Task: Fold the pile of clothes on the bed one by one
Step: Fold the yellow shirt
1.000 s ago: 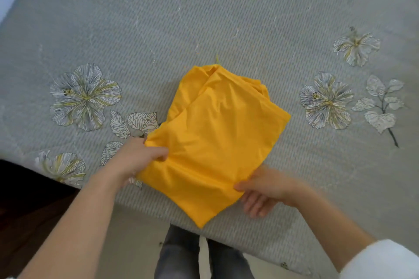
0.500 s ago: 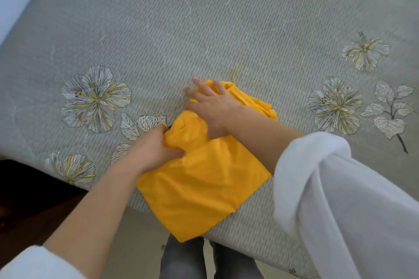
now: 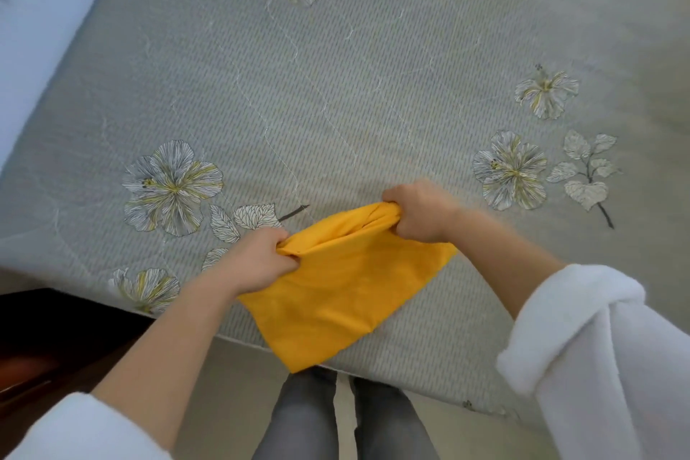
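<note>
The left hand (image 3: 257, 259) and the right hand (image 3: 422, 209) are each clenched on an upper corner of the yellow garment (image 3: 343, 295), probably so the folded edge can be drawn toward the body. The garment is spread at the near edge of the bed (image 3: 336, 86).

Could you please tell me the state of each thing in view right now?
yellow garment: folded, far edge bunched up.
left hand: grips the garment's left end.
right hand: grips the garment's right end.
bed cover: spread flat.
right sleeve: cuff rolled back.
</note>
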`<action>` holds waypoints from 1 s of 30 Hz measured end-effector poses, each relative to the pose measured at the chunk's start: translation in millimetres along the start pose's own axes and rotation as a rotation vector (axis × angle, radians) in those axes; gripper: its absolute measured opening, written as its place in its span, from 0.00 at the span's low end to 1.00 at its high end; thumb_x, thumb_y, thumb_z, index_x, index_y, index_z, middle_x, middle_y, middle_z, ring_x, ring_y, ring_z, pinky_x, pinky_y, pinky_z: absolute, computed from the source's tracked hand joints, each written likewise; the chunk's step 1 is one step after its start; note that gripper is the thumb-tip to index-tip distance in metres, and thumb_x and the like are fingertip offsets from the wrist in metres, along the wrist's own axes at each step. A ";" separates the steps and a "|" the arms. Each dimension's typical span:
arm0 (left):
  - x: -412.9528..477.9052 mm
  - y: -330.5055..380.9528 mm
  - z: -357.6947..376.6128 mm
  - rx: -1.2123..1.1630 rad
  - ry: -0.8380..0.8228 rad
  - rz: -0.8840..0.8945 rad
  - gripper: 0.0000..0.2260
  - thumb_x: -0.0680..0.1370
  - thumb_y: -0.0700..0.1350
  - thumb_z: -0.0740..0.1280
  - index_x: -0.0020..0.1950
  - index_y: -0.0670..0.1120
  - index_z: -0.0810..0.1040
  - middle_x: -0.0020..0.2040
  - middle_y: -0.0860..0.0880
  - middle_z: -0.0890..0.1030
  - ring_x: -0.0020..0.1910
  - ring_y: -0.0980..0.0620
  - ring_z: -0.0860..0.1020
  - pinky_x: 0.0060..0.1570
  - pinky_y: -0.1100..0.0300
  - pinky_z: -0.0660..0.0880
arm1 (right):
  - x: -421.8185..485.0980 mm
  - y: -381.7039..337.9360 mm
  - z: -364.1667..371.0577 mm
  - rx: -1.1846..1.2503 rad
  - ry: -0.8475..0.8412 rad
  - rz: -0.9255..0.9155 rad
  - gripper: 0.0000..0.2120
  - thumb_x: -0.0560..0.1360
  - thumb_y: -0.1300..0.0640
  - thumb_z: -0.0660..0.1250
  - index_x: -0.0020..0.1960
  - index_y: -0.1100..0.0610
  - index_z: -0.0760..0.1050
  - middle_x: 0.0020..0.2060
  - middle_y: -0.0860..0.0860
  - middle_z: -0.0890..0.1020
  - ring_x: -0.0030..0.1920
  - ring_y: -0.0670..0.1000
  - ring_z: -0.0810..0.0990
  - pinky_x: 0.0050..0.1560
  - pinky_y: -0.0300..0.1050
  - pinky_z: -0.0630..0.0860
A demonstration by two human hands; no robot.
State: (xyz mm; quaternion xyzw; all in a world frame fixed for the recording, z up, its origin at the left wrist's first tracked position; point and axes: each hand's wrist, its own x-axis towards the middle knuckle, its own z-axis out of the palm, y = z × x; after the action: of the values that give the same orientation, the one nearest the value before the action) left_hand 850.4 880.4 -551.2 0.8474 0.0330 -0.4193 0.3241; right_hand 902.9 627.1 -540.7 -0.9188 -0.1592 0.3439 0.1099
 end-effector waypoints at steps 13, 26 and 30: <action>-113.1 172.2 17.6 0.359 0.017 0.479 0.11 0.74 0.43 0.68 0.37 0.54 0.69 0.32 0.54 0.72 0.33 0.54 0.70 0.39 0.56 0.60 | -285.8 48.3 -23.5 0.754 0.322 0.309 0.10 0.69 0.62 0.75 0.42 0.65 0.75 0.34 0.53 0.74 0.36 0.48 0.71 0.37 0.44 0.65; -243.1 394.1 253.3 0.416 -0.184 0.894 0.07 0.74 0.43 0.68 0.46 0.55 0.77 0.42 0.52 0.79 0.42 0.54 0.76 0.38 0.58 0.71 | -650.9 129.7 98.2 1.156 0.853 0.605 0.13 0.74 0.64 0.69 0.56 0.52 0.79 0.53 0.51 0.83 0.52 0.48 0.79 0.55 0.42 0.74; -285.0 447.3 353.7 0.528 -0.338 0.990 0.05 0.76 0.46 0.69 0.50 0.54 0.78 0.45 0.51 0.80 0.45 0.55 0.77 0.45 0.55 0.73 | -754.7 147.6 157.6 1.275 1.024 0.773 0.10 0.73 0.65 0.68 0.49 0.51 0.80 0.47 0.50 0.84 0.48 0.47 0.80 0.49 0.43 0.76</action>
State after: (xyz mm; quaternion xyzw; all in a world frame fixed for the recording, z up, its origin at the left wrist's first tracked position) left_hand 569.1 385.6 -264.3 0.7353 -0.5246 -0.3412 0.2601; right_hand 291.9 227.3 -252.6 -0.7137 0.4499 -0.0712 0.5322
